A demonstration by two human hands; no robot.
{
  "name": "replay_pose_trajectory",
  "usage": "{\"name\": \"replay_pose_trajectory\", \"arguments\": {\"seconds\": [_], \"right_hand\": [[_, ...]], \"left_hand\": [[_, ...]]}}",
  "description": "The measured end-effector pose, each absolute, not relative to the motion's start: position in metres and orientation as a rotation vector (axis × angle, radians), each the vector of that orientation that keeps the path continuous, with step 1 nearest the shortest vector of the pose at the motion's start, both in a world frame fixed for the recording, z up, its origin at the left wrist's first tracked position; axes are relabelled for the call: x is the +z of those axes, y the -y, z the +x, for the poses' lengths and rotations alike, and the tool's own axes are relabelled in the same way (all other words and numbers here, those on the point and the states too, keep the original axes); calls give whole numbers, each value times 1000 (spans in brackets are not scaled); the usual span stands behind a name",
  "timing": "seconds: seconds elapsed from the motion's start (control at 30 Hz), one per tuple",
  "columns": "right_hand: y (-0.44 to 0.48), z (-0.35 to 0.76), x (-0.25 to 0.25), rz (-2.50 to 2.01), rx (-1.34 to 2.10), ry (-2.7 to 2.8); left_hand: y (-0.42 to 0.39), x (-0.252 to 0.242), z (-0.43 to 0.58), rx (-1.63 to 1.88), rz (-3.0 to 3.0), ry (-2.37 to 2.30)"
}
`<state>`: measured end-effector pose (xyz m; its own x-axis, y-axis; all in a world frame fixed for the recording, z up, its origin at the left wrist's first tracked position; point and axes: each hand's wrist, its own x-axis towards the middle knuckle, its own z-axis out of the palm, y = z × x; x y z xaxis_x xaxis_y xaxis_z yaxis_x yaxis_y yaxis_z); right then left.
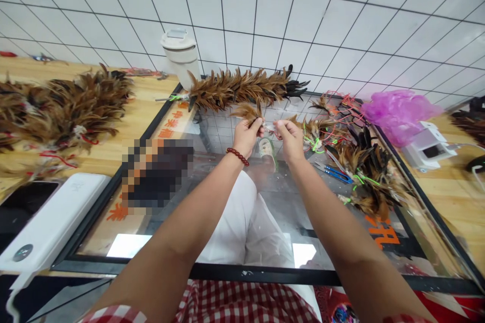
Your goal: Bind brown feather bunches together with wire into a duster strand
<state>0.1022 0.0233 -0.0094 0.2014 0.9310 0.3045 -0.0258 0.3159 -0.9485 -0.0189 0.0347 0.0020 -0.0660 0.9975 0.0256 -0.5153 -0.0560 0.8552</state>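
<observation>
1. Feather bunch (246,111): located above the glass bench (257,273), in my left grip (248,136), just in front of the long feather plume (242,90).
2. Left grip state: thumb and fingers closed on the bunch near its base; the feathers fan out to the left.
3. Right grip (291,136) state: fingertips pinched together just beside the left. Something pale lies between the two grips; I cannot tell whether the right has hold of it.
4. Progress, as I judge it: the bunch is mid-handling. The plume looks assembled, its left end bound with a green tie (176,97). Loose feather clusters (369,161) on my right look unassembled.
5. Feather material: tawny brown, glossy, narrow and pointed; the plume overlaps them in a dense cylinder with blackish tips at its right end.
6. Adjacent items: blue-handled snips (337,174) with slim metal blades; crumpled, translucent pink plastic bag (397,113).
7. Bench surface: smooth, reflective glass in a straight black frame.
</observation>
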Motion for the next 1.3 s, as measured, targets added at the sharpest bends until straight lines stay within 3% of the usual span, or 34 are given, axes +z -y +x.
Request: {"name": "replay_pose_trajectory", "arguments": {"seconds": [0.17, 0.4, 0.6, 0.97, 1.2, 1.3], "right_hand": [[-20, 98, -8, -1042, 855, 1228], [-15, 96, -5, -1073, 506, 1413], [-18, 98, -10, -1152, 636, 1374], [-46, 128, -26, -1072, 557, 852], [-22, 112, -6, -951, 671, 1283], [-17, 109, -3, -1019, 557, 1346]], "left_hand": [[-30, 5, -20, 1451, 802, -710], [-27, 6, -23, 1365, 787, -781], [-28, 7, -23, 1400, 767, -747], [-30, 7, -24, 1499, 718, -1007], [-28, 9, -27, 1505, 753, -948], [-27, 9, -26, 1475, 839, -974]]}}
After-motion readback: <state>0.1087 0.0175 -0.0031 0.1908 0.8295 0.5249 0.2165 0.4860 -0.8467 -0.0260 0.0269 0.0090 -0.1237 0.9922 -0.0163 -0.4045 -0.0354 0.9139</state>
